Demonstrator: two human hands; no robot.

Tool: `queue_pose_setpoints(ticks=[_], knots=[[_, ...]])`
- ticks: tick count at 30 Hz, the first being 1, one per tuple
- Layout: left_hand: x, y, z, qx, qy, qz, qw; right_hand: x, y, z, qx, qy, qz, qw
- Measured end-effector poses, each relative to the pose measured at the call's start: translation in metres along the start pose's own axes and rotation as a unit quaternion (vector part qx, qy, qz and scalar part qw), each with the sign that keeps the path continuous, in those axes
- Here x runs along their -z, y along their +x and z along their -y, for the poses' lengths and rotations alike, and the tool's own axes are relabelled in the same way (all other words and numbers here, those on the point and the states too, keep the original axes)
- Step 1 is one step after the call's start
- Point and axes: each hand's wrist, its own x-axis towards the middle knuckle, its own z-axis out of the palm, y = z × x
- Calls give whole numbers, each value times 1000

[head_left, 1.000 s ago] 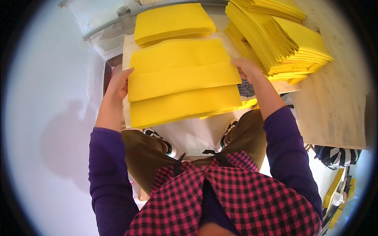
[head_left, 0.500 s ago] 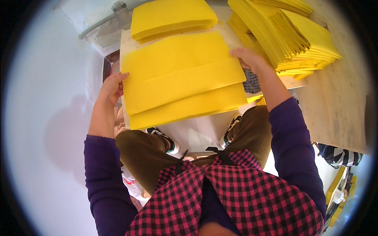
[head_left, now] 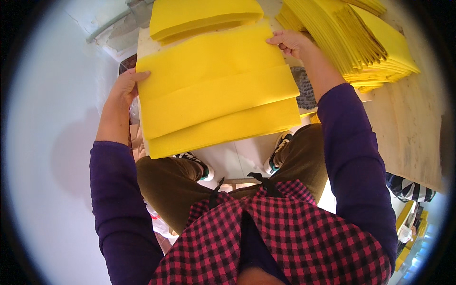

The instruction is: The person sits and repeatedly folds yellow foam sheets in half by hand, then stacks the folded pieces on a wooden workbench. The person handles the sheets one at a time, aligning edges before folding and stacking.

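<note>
I hold a stack of large yellow sheets [head_left: 213, 90] fanned in three steps above my lap. My left hand [head_left: 124, 88] grips the stack's left edge, fingers curled over the top sheet. My right hand [head_left: 290, 42] pinches the upper right corner. Another pile of yellow sheets [head_left: 204, 16] lies beyond on a pale board [head_left: 142, 40]. The sheets hide the board's middle.
A tall, slumped stack of yellow sheets [head_left: 361, 42] rests on a wooden table [head_left: 413, 128] at the right. A white wall [head_left: 52, 142] is on my left. My shoes [head_left: 280, 147] stand on a pale floor below. A grey patterned mat [head_left: 304, 88] shows beside the board.
The stack in my hands has come up off the board toward me and now looks larger. My left hand has slid lower on the left edge; my right hand stays at the corner.
</note>
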Motion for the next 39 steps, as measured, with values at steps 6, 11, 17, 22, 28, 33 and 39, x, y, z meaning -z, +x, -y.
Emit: queue_pose_setpoints(ticks=[6,11,17,22,28,33,39], knots=[[1,-12,15,-135,13,-29,990,2,-25,2,52,-32,-11,998],[4,-28,38,-203,121,-121,964,-7,-47,-16,158,46,-48,985],[6,-42,62,-305,86,-1,948,-18,-59,-50,298,150,-7,943],[4,-48,63,-370,181,-24,911,-20,-60,-60,286,143,-18,947],[6,-71,26,-346,204,-82,912,-20,-57,-62,292,145,-16,945],[-21,-85,-12,-352,183,-80,914,-22,-53,-67,297,150,-14,943],[-102,-59,-9,-368,401,-70,836,-25,-49,-72,293,181,-18,939]])
